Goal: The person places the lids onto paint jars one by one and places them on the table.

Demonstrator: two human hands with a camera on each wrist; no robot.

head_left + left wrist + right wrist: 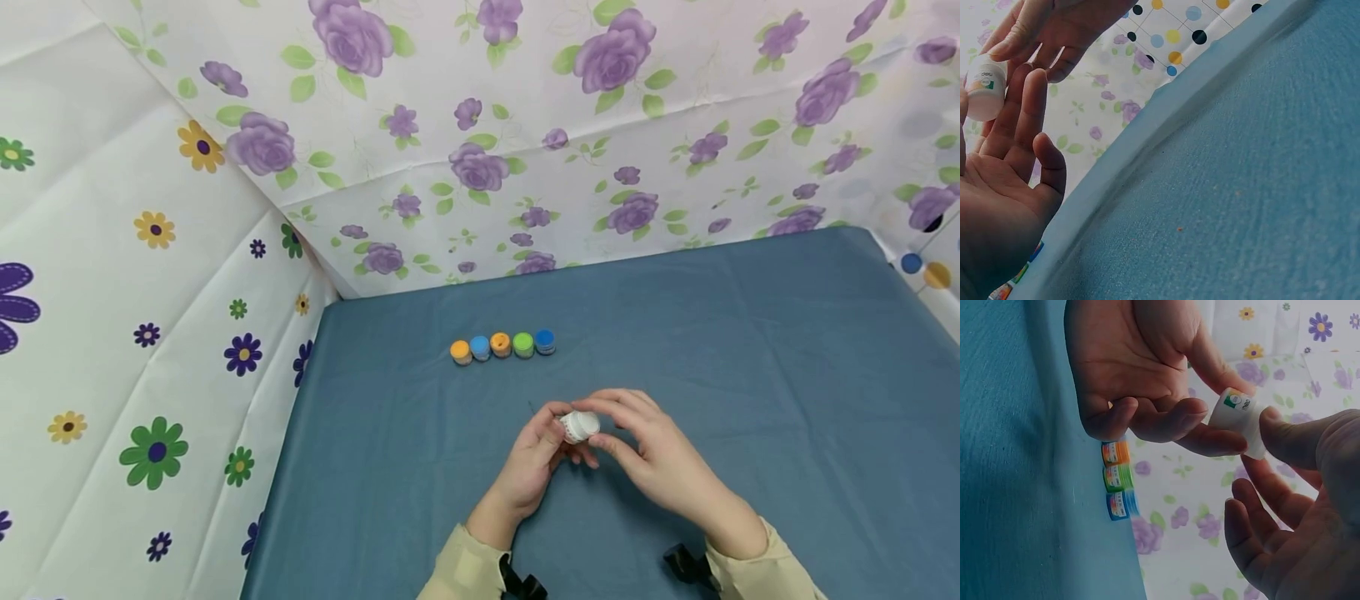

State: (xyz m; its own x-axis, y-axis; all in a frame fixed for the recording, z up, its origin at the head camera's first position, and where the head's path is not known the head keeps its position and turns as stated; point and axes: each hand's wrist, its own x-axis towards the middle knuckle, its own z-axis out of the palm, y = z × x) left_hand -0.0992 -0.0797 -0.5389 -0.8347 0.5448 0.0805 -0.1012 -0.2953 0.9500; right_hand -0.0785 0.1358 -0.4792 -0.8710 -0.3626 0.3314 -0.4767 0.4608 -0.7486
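A small white jar with a white lid is held above the cloth between both hands. My left hand grips its side with thumb and fingers. From the other side, my right hand pinches the lidded end between thumb and fingers. In the left wrist view the jar shows a green and orange label. The right wrist view shows the same jar tilted, the left thumb and fingers about its body and the right thumb against its other end.
Beyond the hands, several small jars stand in a row on the blue cloth: a yellow-orange one, a light blue one, an orange one, a green one and a dark blue one. A flowered sheet hangs behind.
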